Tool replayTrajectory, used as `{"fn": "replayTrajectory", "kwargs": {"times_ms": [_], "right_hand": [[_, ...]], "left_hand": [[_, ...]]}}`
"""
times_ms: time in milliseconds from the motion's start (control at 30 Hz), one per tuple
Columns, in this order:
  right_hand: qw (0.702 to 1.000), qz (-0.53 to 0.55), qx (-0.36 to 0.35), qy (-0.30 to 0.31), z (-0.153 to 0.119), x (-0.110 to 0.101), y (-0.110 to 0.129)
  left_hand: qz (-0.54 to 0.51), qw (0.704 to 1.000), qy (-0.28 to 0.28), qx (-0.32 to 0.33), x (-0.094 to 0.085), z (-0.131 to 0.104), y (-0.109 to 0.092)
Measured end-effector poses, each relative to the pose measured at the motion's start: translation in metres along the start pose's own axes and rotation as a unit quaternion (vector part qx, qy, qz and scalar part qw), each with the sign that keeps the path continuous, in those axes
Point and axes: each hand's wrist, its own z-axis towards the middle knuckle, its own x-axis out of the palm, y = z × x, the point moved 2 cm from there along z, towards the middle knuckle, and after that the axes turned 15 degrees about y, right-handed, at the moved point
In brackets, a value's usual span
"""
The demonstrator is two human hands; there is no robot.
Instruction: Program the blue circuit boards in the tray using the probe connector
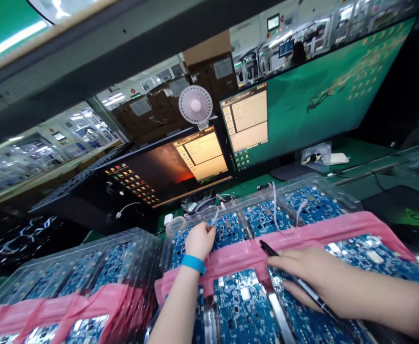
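My left hand [199, 240], with a blue wristband [193, 263], is closed in a pinch over the far row of blue circuit boards [229, 228]. A thin white cable [215, 216] comes out at its fingertips. My right hand [315, 274] holds a black pen [312, 292] slantwise, over the boards in the near row. Pink foam strips [231, 255] run across the clear plastic tray [315, 180] between the two rows. Another white cable [275, 205] lies looped over the far boards.
To the left stands a stack of clear trays [147, 248] with more boards and pink strips. Behind are two monitors [324, 95] and a small white fan [195, 105]. A dark mouse mat [403, 205] lies at right. A grey shelf beam [123, 52] crosses above.
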Motion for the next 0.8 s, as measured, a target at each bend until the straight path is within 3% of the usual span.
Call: {"fn": "replayTrajectory", "kwargs": {"times_ms": [300,667,800], "right_hand": [[0.999,-0.005,0.021,-0.039,0.0,-0.006,-0.01],[0.999,0.0,0.016,-0.029,-0.001,0.0,-0.01],[0.998,-0.027,-0.002,-0.06,-0.01,-0.012,-0.005]], "left_hand": [[0.027,0.999,0.028,-0.013,0.004,0.004,-0.002],[0.101,0.994,0.036,-0.015,0.013,-0.001,-0.014],[0.118,0.993,0.031,-0.008,0.013,-0.007,-0.019]]}}
